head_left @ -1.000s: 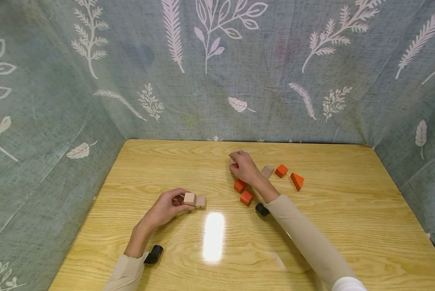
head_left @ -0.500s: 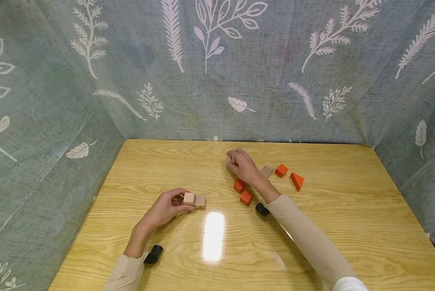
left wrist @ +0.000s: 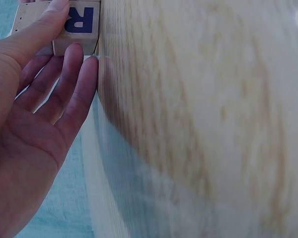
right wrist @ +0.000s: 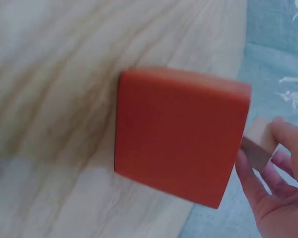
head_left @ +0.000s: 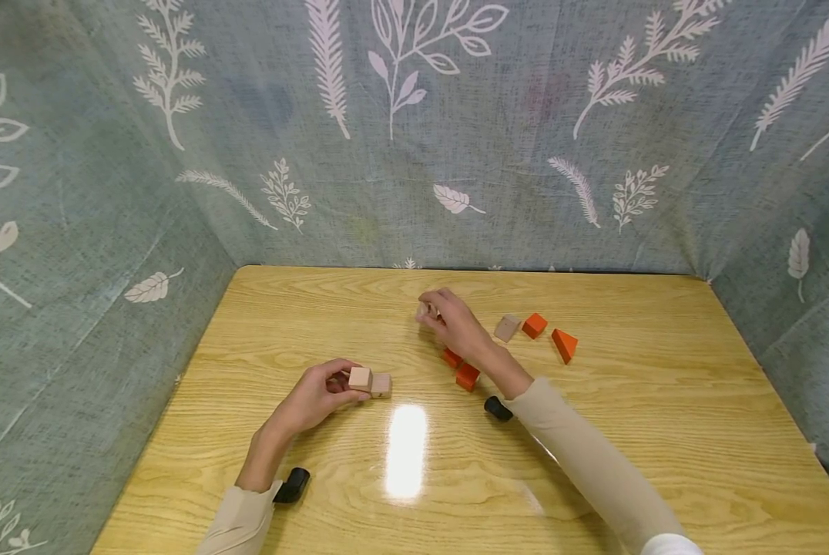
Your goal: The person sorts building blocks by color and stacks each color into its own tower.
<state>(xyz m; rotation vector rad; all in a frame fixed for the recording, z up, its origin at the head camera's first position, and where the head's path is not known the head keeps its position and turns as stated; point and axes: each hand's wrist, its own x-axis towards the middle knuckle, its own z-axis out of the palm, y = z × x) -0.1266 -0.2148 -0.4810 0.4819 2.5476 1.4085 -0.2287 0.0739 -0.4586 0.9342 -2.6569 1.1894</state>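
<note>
My left hand (head_left: 320, 397) grips a wooden letter block (left wrist: 82, 22) at the table, thumb on one side and fingers on the other. A blue R marks that block. Another pale block (head_left: 360, 378) sits on top of it, and a further wooden block (head_left: 381, 385) stands just to the right. At the back middle, my right hand (head_left: 459, 324) pinches a small plain wooden block (right wrist: 260, 141) between thumb and fingertips. Below that hand are two red cubes, one (head_left: 452, 358) partly hidden by the wrist and one (head_left: 467, 377) nearer me.
Right of my right hand lie a wooden block (head_left: 507, 328), a red cube (head_left: 535, 325) and a red triangular block (head_left: 565, 345). Patterned cloth (head_left: 414, 193) rises behind the wooden table (head_left: 664, 401) and along both sides.
My right hand has moved left with the wooden block pinched in it, uncovering more of the wooden block to its right. The left hand keeps its place.
</note>
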